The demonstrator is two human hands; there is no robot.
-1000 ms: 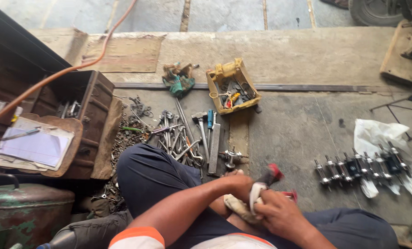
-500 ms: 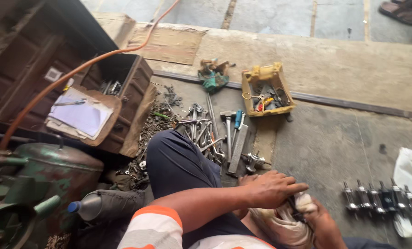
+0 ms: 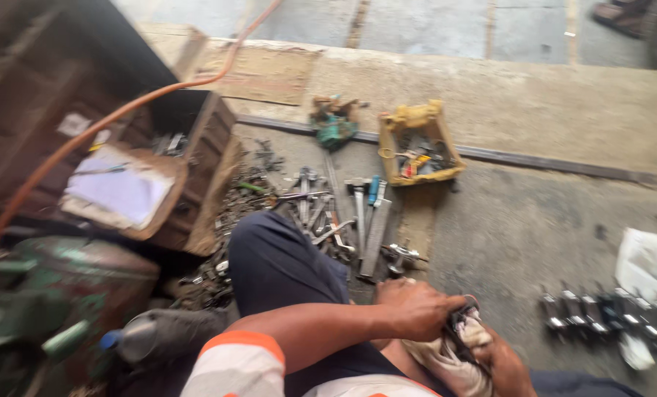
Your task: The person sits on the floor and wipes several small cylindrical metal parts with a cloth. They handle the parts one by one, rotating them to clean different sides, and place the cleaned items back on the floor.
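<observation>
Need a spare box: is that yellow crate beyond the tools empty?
Not empty. The yellow crate sits upright, holding small tools, red and yellow among them.

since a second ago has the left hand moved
Yes. The left hand has closed over the top of the rag held in the right hand; earlier it sat at the rag's left side, nearer the knee.

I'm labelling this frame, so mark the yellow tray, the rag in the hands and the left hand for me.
yellow tray [image 3: 396, 120], head view, on its left wall.
rag [image 3: 446, 364], head view, on the pale cloth bunched below the hands.
left hand [image 3: 415, 309], head view, on the back of the hand.
</observation>
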